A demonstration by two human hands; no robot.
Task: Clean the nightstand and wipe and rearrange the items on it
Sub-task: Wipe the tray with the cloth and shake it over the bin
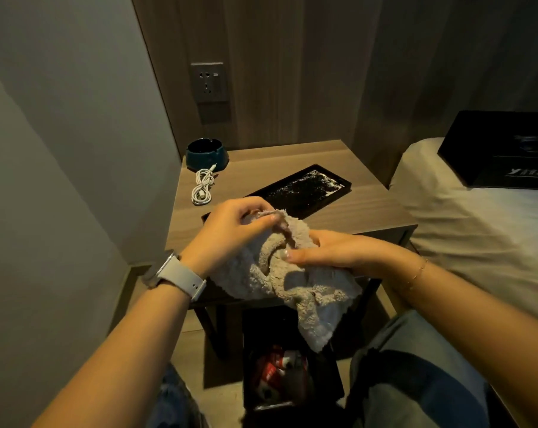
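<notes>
A fluffy beige cloth [311, 291] hangs over the front edge of the wooden nightstand [348, 168], bunched between both hands. My left hand [230, 230] pinches its upper fold. Lower down, my right hand [338, 251] grips the cloth, thumb pressed into it. On the nightstand lie a black rectangular tray [295, 189] dusted with pale specks, a coiled white charging cable [203, 187] and a dark teal ashtray [206, 154] at the back left corner.
A black bin [292, 362] holding red and white rubbish stands under the nightstand, between my knees. A bed with a pale sheet [477, 223] lies to the right, with a black box [502, 149] on it. A wall socket [210, 83] sits above the ashtray.
</notes>
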